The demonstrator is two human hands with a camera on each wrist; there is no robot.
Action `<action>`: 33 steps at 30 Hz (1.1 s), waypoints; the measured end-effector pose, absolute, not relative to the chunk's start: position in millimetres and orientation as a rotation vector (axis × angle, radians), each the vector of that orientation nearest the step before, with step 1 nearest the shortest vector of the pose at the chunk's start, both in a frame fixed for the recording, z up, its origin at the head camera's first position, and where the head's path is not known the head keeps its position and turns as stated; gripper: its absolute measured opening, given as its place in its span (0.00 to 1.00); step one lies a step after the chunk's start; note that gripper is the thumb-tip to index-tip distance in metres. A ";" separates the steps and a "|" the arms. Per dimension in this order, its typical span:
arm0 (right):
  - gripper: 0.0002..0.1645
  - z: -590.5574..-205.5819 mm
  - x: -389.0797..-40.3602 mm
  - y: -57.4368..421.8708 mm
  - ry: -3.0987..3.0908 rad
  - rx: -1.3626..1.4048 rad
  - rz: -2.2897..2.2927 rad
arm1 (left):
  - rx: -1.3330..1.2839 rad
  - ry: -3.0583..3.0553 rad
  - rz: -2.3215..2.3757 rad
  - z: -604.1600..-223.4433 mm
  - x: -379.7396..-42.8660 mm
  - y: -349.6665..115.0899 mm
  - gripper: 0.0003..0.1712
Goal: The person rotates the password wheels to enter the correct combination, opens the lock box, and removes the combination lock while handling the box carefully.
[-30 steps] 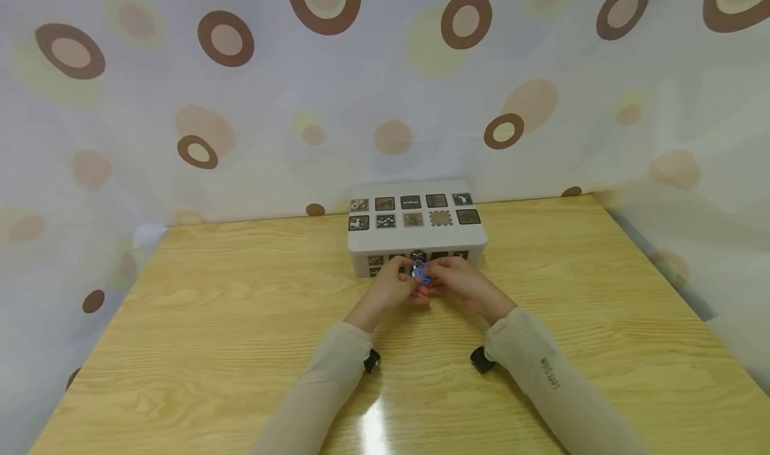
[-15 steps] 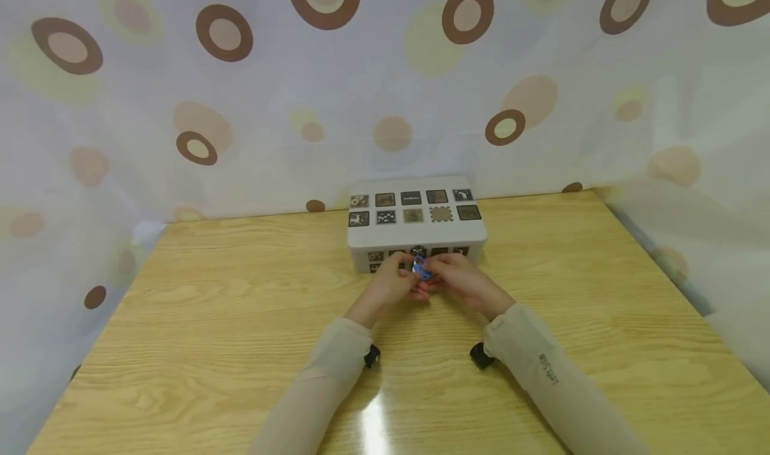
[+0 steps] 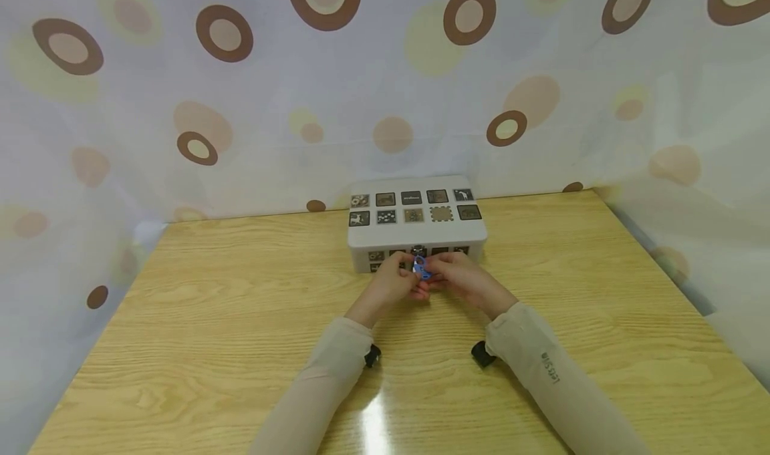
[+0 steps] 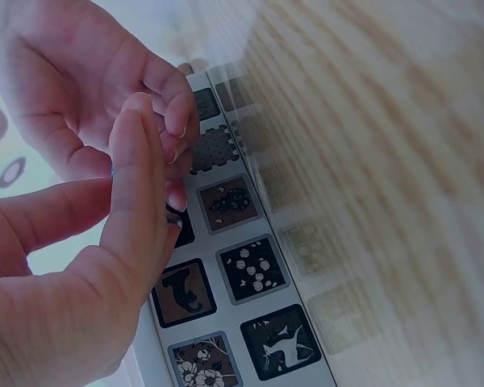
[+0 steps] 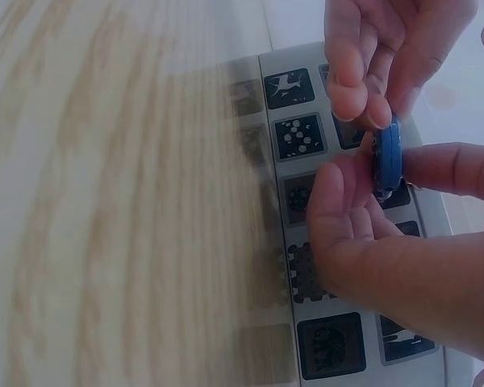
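Observation:
A small blue lock-like piece with a hole in it stands at the front clasp of a pale lidded box. My right hand pinches it between thumb and fingers; in the right wrist view the thick blue edge shows between them. From the other side my left hand has its thumb and fingertips at the piece's end, seeming to pinch it. In the left wrist view my left hand hides nearly all of the piece, with the right hand beyond.
The box carries dark square pictures and stands on a wood-grain table, close to a dotted curtain at the back. More of the curtain runs along both sides. A black wrist strap piece hangs beside the right sleeve.
Both hands keep their place at the clasp. The blue piece has turned slightly between the fingers, and the view has tilted a little.

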State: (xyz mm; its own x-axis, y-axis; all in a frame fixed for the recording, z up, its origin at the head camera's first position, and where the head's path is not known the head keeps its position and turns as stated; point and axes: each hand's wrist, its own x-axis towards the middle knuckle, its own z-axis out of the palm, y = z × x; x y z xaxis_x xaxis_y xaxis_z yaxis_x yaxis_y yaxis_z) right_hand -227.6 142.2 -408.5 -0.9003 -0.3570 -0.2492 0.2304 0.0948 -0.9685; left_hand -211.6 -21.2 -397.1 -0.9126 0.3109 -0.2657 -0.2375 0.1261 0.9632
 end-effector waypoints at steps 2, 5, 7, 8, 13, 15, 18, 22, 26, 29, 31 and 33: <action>0.24 -408.9 -227.8 141.7 1.951 -0.116 -1.861 | 0.070 2.008 1.838 -396.9 -211.6 -21.0 0.23; 0.24 -410.1 -227.6 141.2 1.949 -0.112 -1.864 | 0.069 2.005 1.836 -396.4 -210.8 -21.2 0.23; 0.23 -410.8 -227.0 141.2 1.949 -0.112 -1.866 | 0.077 1.999 1.839 -396.6 -210.0 -21.5 0.24; 0.23 -411.2 -226.8 141.4 1.949 -0.119 -1.867 | 0.080 1.994 1.842 -396.0 -209.3 -21.8 0.24; 0.23 -412.2 -226.1 141.9 1.958 -0.135 -1.858 | 0.097 1.990 1.858 -396.5 -208.1 -21.7 0.24; 0.23 -412.6 -226.0 142.0 1.963 -0.131 -1.850 | 0.101 1.993 1.862 -397.0 -208.2 -21.5 0.24; 0.23 -413.0 -226.0 142.0 1.965 -0.127 -1.847 | 0.100 1.991 1.865 -397.1 -208.4 -21.5 0.24; 0.23 -412.5 -226.7 142.2 1.963 -0.132 -1.861 | 0.088 1.992 1.857 -397.1 -208.8 -21.7 0.24; 0.23 -411.0 -227.9 143.3 1.953 -0.139 -1.867 | 0.076 1.998 1.842 -397.3 -210.1 -21.7 0.25; 0.23 -409.7 -228.3 144.5 1.944 -0.144 -1.850 | 0.070 1.993 1.839 -396.5 -210.6 -21.7 0.25; 0.24 -409.2 -228.3 145.2 1.941 -0.154 -1.837 | 0.071 1.989 1.840 -395.7 -210.6 -21.4 0.25; 0.25 -409.0 -228.4 145.5 1.938 -0.152 -1.832 | 0.072 1.982 1.846 -394.8 -210.2 -21.2 0.26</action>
